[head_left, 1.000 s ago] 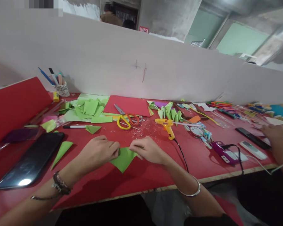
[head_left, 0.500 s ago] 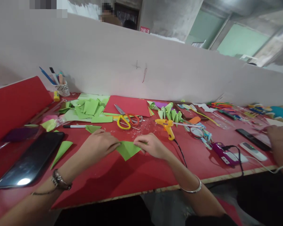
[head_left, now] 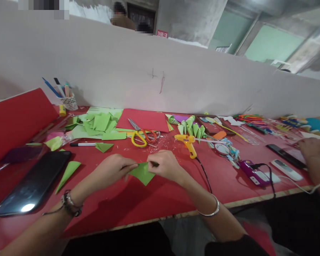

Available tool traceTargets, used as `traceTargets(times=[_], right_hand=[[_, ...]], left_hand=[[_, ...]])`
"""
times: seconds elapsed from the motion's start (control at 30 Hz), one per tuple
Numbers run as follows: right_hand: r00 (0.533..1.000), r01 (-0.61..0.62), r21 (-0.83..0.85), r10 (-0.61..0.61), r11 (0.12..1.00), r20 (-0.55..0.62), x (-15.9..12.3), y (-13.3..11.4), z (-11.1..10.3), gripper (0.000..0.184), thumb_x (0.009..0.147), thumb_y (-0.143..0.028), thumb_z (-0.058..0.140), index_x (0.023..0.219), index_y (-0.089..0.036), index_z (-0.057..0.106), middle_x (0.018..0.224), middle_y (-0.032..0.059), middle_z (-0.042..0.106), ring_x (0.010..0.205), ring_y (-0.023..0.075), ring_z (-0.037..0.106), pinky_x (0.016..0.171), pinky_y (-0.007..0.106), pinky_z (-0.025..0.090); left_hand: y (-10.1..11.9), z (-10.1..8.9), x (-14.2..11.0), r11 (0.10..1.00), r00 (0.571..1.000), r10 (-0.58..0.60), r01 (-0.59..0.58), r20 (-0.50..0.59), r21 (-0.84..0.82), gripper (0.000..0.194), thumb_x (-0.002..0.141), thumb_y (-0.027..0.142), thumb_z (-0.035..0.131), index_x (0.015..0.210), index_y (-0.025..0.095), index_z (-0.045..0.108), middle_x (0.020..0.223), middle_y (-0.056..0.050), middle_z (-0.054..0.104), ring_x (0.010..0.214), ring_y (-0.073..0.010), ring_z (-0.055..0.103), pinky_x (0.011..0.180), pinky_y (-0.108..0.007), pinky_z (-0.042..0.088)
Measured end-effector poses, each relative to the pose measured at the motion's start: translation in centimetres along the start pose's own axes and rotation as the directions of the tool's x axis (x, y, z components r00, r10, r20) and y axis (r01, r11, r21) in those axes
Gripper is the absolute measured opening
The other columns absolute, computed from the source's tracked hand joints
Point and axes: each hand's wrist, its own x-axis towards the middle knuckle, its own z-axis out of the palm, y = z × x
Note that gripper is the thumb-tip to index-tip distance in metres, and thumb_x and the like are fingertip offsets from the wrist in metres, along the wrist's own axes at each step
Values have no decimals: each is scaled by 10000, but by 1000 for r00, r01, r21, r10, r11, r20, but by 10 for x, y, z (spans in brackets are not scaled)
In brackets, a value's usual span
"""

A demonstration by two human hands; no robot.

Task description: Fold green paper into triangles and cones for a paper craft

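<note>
A small piece of green paper [head_left: 143, 174] hangs point-down between my two hands, above the red tabletop. My left hand [head_left: 114, 169] pinches its left corner between thumb and fingers. At the right corner, my right hand [head_left: 165, 165] grips the paper with curled fingers, and that edge looks turned over. Beyond the hands lie scissors [head_left: 139, 139] with yellow and orange handles and a yellow glue gun [head_left: 188, 144]. A rolled green paper cone [head_left: 68, 175] rests left of my left forearm, and a green paper piece [head_left: 104, 147] touches the marker [head_left: 82, 144].
A phone [head_left: 34, 183] lies at the left. Cut green papers [head_left: 98, 122], red sheets [head_left: 144, 121] and finished green cones [head_left: 190, 126] line the back. A purple power strip [head_left: 253, 172] with cords sits at right, near another person's hand [head_left: 313, 147].
My right hand has moved left and its fingers have curled over the paper's right corner. The left hand keeps its pinch. The view has shifted slightly.
</note>
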Motion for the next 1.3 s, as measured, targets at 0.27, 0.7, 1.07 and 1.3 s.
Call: traceTargets(times=[0.27, 0.7, 1.07, 1.3], right_hand=[[978, -151, -23, 146, 988, -150, -15, 36, -17, 176, 778, -159, 427, 644, -164, 541, 610, -2, 529, 601, 110, 440, 631, 227, 311], [968, -52, 103, 24, 993, 251, 9, -9, -6, 253, 881, -320, 406, 764, -176, 578, 651, 1, 578, 560, 93, 460, 520, 221, 219], [975, -62, 366, -22, 928, 221, 8, -5, -14, 263, 876, -297, 408, 736, -163, 586, 616, -19, 530, 561, 76, 413, 549, 196, 252], [984, -135, 437, 68, 889, 166, 0, 13, -30, 280, 860, -307, 422, 670, -152, 556, 587, -32, 472, 545, 70, 369, 541, 200, 257]], left_hand=[[-24, -13, -15, 987, 985, -144, 150, 95, -63, 481, 871, 393, 326, 491, 159, 503, 451, 31, 536, 439, -83, 476, 500, -192, 305], [9, 3, 6, 870, 984, 137, -66, -111, 488, 167, 794, 232, 459, 723, 168, 596, 660, -23, 626, 617, -151, 564, 579, -262, 342], [-4, 5, 9, 730, 872, 433, -192, -227, 656, 262, 769, 150, 412, 527, 188, 505, 393, 43, 473, 369, -98, 375, 502, -255, 287], [-39, -14, -1, 836, 964, 166, -26, -208, 548, 207, 734, 179, 445, 553, 194, 547, 429, 20, 456, 437, -113, 397, 508, -249, 261]])
